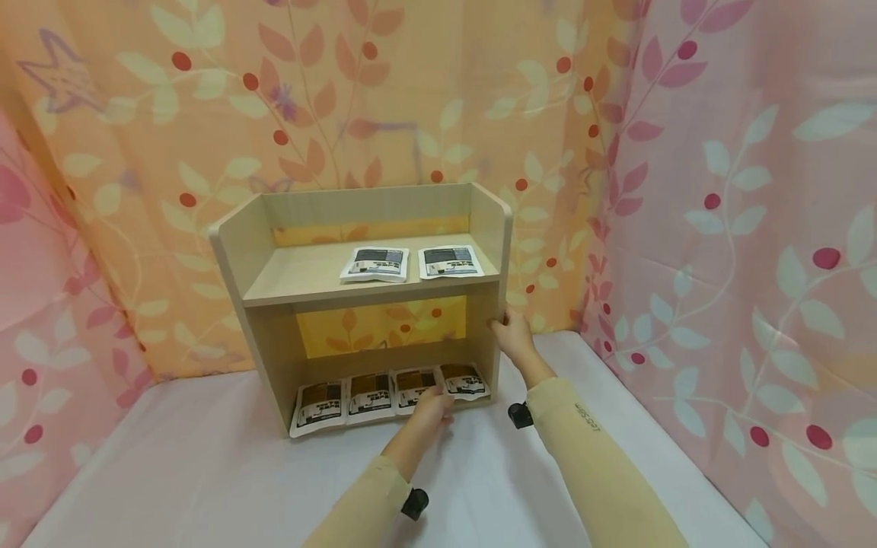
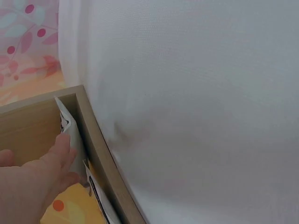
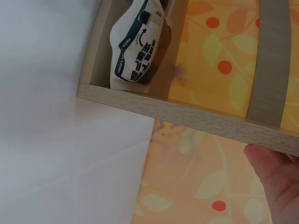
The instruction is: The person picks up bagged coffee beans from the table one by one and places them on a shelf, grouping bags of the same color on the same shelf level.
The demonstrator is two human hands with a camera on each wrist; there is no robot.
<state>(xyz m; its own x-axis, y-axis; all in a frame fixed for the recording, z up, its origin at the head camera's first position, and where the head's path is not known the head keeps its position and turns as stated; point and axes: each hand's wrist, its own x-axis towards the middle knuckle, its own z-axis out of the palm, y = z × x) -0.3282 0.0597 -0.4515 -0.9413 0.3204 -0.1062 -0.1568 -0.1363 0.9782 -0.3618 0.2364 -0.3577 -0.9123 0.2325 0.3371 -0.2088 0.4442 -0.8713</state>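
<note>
A small light-wood two-tier shelf (image 1: 366,295) stands on the white-covered table. Four-sided pouches with printed labels lie in a row on its lower tier, among them the rightmost pouch (image 1: 464,380). My left hand (image 1: 428,411) reaches in at the right part of that row, its fingers fairly straight. In the left wrist view, its fingertips touch the end pouch (image 2: 74,140) near the shelf's corner. My right hand (image 1: 517,339) grips the front edge of the right side panel (image 3: 187,119). Part of that grip is hidden behind the panel.
On the upper tier lie two similar pouches, a left one (image 1: 375,264) and a right one (image 1: 450,262). Patterned curtains (image 1: 384,91) close in the back and both sides. White cloth (image 1: 205,472) covers the table in front of the shelf.
</note>
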